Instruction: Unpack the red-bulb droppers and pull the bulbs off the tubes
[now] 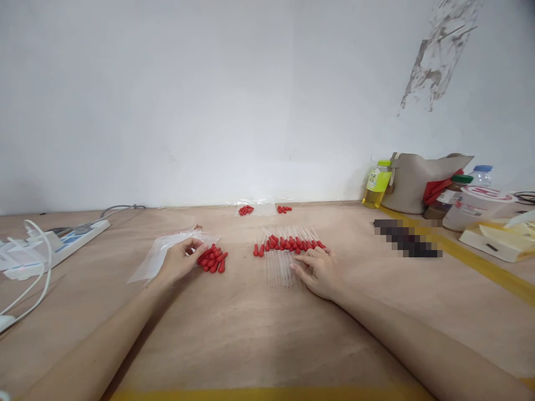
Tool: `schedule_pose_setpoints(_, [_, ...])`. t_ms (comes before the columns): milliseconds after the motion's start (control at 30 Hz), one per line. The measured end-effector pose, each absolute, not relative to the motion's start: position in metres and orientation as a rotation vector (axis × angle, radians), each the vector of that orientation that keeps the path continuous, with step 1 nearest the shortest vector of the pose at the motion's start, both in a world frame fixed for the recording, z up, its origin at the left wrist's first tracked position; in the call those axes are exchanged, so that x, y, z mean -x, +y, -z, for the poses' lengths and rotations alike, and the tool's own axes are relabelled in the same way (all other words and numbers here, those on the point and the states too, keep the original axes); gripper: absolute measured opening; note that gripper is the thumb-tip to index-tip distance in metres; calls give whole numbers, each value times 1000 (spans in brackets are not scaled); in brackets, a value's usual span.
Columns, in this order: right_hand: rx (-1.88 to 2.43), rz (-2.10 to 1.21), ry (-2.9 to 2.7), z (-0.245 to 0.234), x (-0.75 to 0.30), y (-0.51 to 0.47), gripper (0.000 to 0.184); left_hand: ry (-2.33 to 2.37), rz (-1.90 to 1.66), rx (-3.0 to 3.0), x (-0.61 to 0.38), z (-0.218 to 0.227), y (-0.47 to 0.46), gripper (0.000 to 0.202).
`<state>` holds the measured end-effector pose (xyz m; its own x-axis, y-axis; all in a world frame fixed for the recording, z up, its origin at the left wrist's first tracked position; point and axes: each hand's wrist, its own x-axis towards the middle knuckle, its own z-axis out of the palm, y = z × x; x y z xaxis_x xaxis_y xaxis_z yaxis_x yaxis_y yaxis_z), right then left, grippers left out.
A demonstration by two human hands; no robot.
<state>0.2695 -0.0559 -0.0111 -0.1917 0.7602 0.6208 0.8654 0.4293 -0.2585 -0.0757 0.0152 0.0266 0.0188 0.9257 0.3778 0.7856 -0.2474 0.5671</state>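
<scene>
My left hand (182,259) is curled at the left edge of a pile of red rubber bulbs (215,260), thumb and fingertips closed around a bulb there. My right hand (320,272) rests over a row of thin clear tubes (278,270), its thumb and index finger apart on the tubes' right side. Its other fingers reach the right end of a row of droppers with red bulbs (292,244), whose clear stems point away from me. A flat clear zip bag (152,259) lies beside and partly behind my left hand.
More red bulbs lie in clear plastic near the wall, in a left group (246,210) and a right group (284,209). A white power strip (58,250) with cables is at left. At right stand a yellow bottle (376,186), a grey bag (412,186) and a white tub (472,210).
</scene>
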Motion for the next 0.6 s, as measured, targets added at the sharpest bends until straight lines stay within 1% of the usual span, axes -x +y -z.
schedule_pose_setpoints(200, [1409,101,-1865,11,-271,-53,29,1958,-1124,-2101,79,-28,19,33])
schedule_pose_setpoints(300, [1427,65,-1820,10,-272,-52,30,1994,-1221,-2258,68,-35,20,29])
schedule_pose_setpoints(367, [1439,55,-1801,10,-273,-52,32,1915,-1201,-2432,51,-39,19,27])
schedule_pose_setpoints(500, [1449,65,-1805,9,-273,-53,34,1767,-802,-2690,3,-41,16,25])
schedule_pose_setpoints(600, [1448,102,-1811,8,-274,-55,36,1864,-580,-2634,-31,-40,18,33])
